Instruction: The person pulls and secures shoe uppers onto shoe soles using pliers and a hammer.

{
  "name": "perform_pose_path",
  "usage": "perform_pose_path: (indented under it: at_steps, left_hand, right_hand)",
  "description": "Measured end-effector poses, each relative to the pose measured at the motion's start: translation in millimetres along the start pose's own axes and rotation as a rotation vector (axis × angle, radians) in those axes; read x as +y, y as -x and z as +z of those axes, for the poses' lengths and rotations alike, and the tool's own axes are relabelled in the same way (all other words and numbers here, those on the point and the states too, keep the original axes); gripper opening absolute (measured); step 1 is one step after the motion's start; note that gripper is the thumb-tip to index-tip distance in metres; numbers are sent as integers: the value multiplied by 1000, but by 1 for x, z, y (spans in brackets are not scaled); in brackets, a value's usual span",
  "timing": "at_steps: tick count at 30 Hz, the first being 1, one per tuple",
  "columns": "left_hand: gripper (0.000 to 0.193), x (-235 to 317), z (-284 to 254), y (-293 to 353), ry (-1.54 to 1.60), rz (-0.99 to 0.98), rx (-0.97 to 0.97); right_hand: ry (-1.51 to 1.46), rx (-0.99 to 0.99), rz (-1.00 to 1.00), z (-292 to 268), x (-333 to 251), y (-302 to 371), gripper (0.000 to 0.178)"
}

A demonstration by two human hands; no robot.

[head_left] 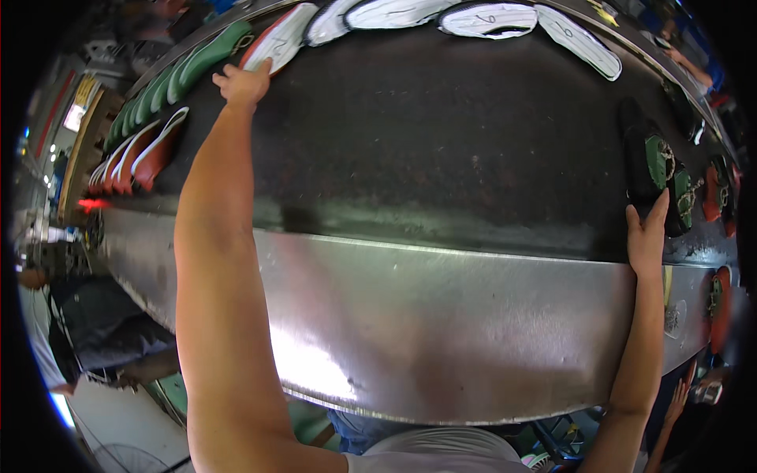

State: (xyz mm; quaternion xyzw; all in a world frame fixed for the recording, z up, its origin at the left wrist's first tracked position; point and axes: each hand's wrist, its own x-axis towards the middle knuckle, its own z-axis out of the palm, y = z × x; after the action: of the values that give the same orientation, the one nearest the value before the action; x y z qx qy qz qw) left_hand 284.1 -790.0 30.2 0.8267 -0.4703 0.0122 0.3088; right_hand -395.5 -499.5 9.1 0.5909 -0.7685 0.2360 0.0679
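Note:
My left hand [246,83] reaches to the far left of the dark surface. Its fingers are spread, and one fingertip meets the near end of a white-bottomed shoe piece with a red edge [280,38]. Just left of it is a green shoe last [206,59] with a small chain. At the right, my right hand [648,236] has its thumb and fingers around the near end of a black shoe [637,169]. A green last shows inside that shoe, with a chain on it. Close by on its right lies a second black shoe [680,209].
Several white-bottomed shoe pieces [489,20] line the far edge. Reddish-brown pieces with white rims [158,150] stand at the left. A red shoe [719,307] lies at the right. A metal ledge [441,331] borders the near side. Other people are at both sides.

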Motion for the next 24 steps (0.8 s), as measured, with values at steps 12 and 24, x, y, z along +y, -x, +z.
perform_pose_path:
  at_steps: [12, 24]
  left_hand:
    - [31, -7, -131, 106, 1181, -301, -654]
    - [108, -101, -324, 598, 1313, -165, -906]
  right_hand:
    - [-19, -5, 70, 4, -23, -14, 90]
    - [-870, -262, -577, -137, -142, 169, 37]
